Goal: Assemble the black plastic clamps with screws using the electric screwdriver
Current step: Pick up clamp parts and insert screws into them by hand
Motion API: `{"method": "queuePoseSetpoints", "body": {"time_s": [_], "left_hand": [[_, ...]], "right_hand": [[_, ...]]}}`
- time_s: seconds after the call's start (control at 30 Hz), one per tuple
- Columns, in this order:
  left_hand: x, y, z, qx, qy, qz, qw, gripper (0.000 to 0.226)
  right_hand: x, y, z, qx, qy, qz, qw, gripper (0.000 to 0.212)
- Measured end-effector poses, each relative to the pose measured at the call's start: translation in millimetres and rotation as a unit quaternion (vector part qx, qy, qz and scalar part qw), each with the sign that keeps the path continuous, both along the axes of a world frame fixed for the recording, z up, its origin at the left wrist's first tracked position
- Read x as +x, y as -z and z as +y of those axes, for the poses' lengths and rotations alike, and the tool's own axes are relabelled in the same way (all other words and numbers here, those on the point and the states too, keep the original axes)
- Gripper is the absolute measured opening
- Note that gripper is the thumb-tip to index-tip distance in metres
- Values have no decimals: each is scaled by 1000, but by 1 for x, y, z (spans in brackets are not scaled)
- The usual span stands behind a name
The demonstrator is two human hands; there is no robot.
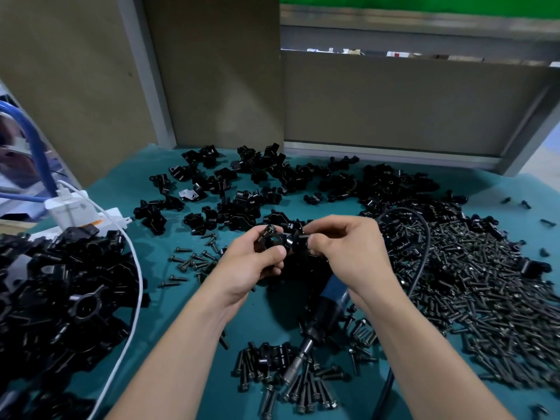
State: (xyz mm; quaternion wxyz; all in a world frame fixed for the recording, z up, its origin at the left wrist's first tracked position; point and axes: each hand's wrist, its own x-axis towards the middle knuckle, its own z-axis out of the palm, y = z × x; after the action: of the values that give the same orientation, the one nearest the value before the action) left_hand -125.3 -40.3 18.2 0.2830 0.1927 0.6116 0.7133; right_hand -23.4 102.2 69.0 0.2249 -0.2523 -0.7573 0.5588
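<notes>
**Joining two clamp halves by hand**

The left hand (254, 265) grips one black clamp half (271, 239) with a screw standing in it. The right hand (348, 253) pinches the second half (298, 241). Both are above the teal table (169, 313). The holes should line up well before taking the electric screwdriver (324, 313), which lies under the right wrist.

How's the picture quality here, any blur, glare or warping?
Head view: wide-angle bending curves the back panels; the screw pile smears toward the right edge; the clamp between left hand and right hand loses detail in black; no strong glare.
</notes>
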Motion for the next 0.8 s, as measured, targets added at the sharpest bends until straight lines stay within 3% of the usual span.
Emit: {"method": "queuePoseSetpoints", "body": {"time_s": [0.17,0.33,0.8], "left_hand": [[0,-1,0,11,8,10,1000,31],[-2,0,0,15,18,17,1000,33],[-2,1,-1,17,45,46,998,38]], "right_hand": [[0,-1,4,-72,-66,35,995,6],[0,4,12,-28,-89,18,995,15],[-3,11,13,-33,-105,24,994,21]]}}
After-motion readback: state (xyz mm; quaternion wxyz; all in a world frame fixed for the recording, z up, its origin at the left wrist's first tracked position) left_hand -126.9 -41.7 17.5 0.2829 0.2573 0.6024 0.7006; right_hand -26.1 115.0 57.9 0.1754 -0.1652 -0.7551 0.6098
